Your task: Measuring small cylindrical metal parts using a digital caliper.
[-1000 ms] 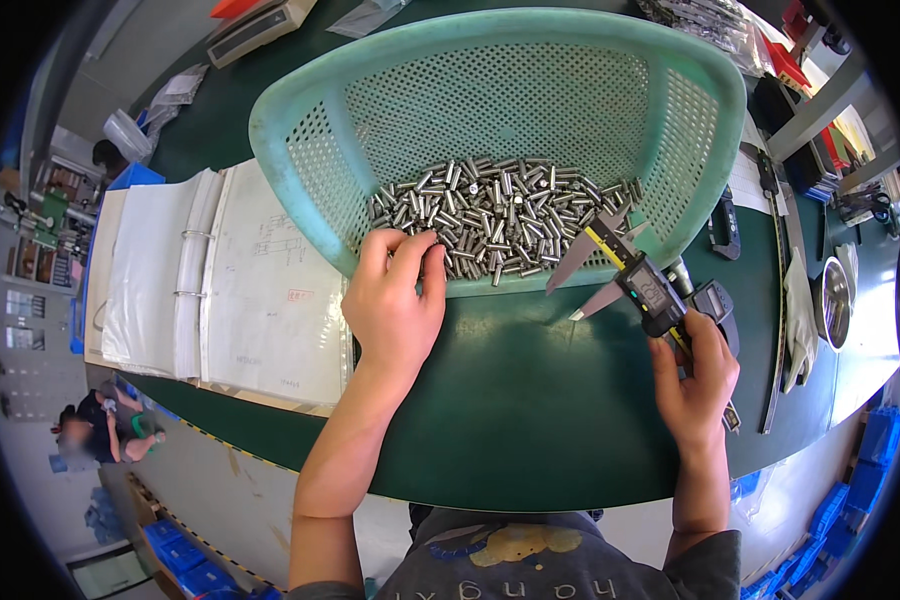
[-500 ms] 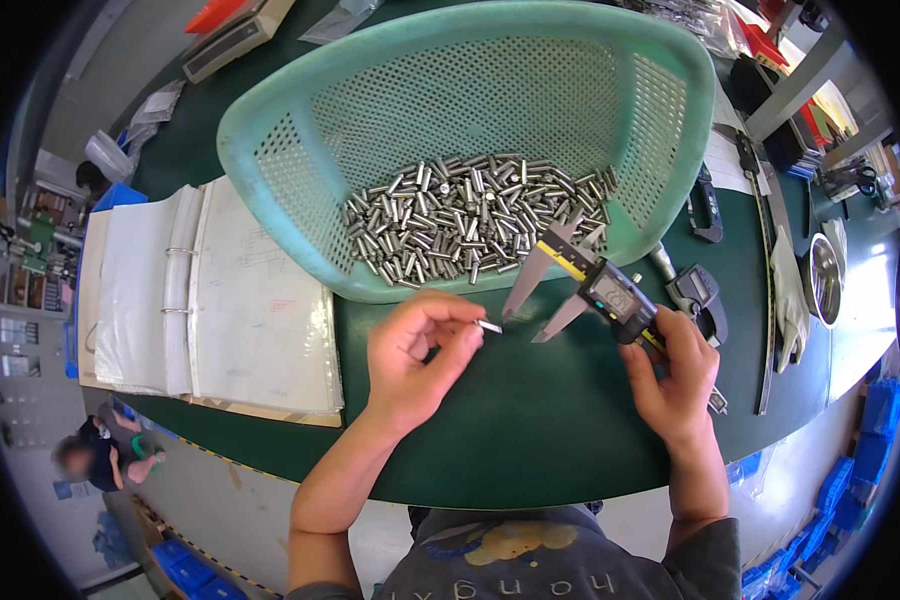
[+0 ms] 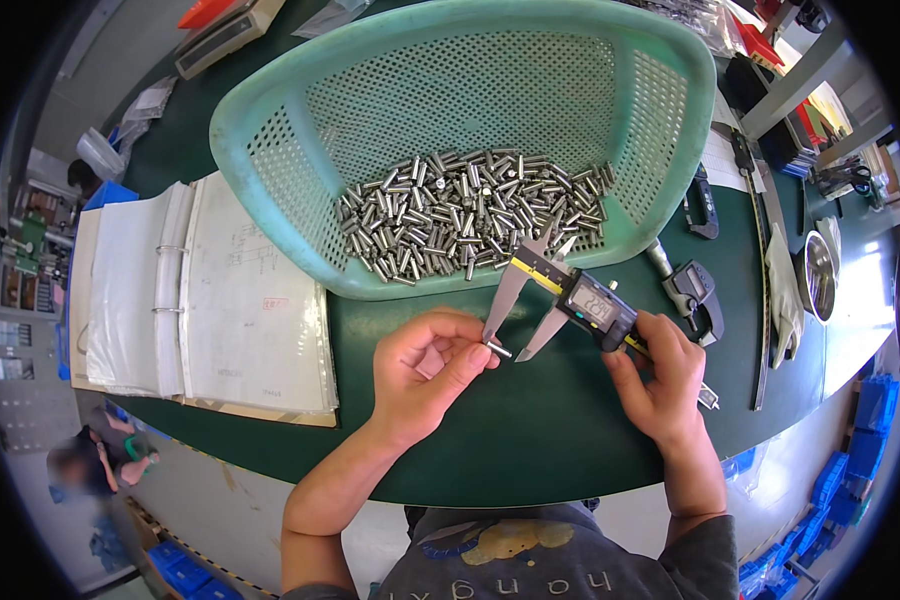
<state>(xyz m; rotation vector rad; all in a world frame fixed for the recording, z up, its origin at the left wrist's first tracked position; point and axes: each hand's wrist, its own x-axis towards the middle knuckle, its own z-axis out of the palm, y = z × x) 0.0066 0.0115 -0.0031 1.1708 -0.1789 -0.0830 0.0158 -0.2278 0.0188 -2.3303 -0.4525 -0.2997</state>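
Observation:
Between thumb and fingers, my left hand [image 3: 425, 375] pinches a small metal pin [image 3: 500, 350], its free end pointing right. My right hand [image 3: 660, 375] grips a digital caliper [image 3: 600, 308] by its body and beam, display facing up. The caliper's jaws are apart; one jaw tip reaches the pin beside my left fingertips, and whether it touches is hard to tell. Just beyond both hands, a green plastic basket [image 3: 460, 20] leans over the table, with a heap of similar metal pins [image 3: 470, 215] along its near side.
An open ring binder [image 3: 255, 320] lies left on the green table [image 3: 450, 440]. At right are a digital micrometer [image 3: 692, 295], a long caliper [image 3: 762, 330], white gloves [image 3: 785, 300] and a steel bowl [image 3: 820, 278]. A scale [image 3: 225, 38] stands far left. Someone sits beyond the table at lower left.
The caliper has moved left and slightly down toward the pin, its jaw now at my left fingertips. My left hand has shifted slightly, and the pin sits a little lower and further right.

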